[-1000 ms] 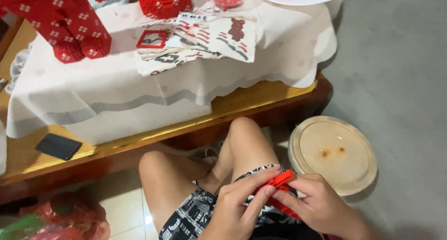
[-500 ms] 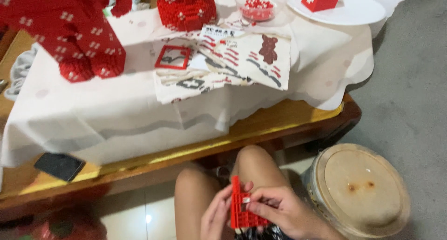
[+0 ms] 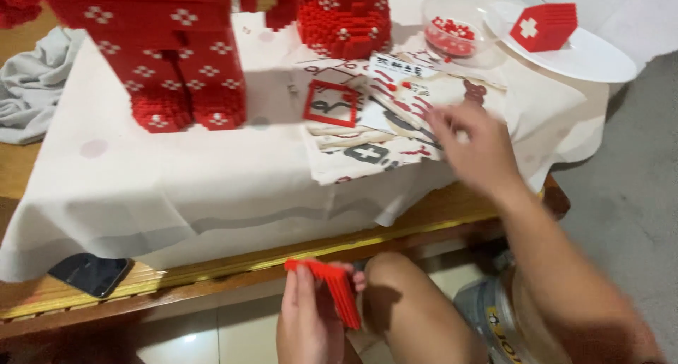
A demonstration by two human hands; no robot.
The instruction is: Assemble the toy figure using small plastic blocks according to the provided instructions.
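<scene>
Red panel: a flat plate of small red bricks [image 3: 332, 288] sits low in the frame, in front of the table edge and above the person's knee, tilted edge-on toward the camera.
Left hand: the left hand [image 3: 305, 325] grips the panel from below, fingers curled round its lower edge — likely so the piece stays steady off the table.
Right hand: the right hand [image 3: 472, 146] stretches out over the printed instruction sheets [image 3: 381, 124], blurred, fingers spread wide and holding nothing that shows.
Arm pose: right forearm extended up and away from the body, crossing the table's wooden rim [image 3: 212, 272].
Parts supply: a clear bowl of loose red bricks [image 3: 452, 32] stands just beyond the sheets — within reach of that hand.
Nearby: a large red brick figure [image 3: 169, 53] stands on the white cloth [image 3: 176, 180]; a dark phone [image 3: 90, 273] lies on the rim.
</scene>
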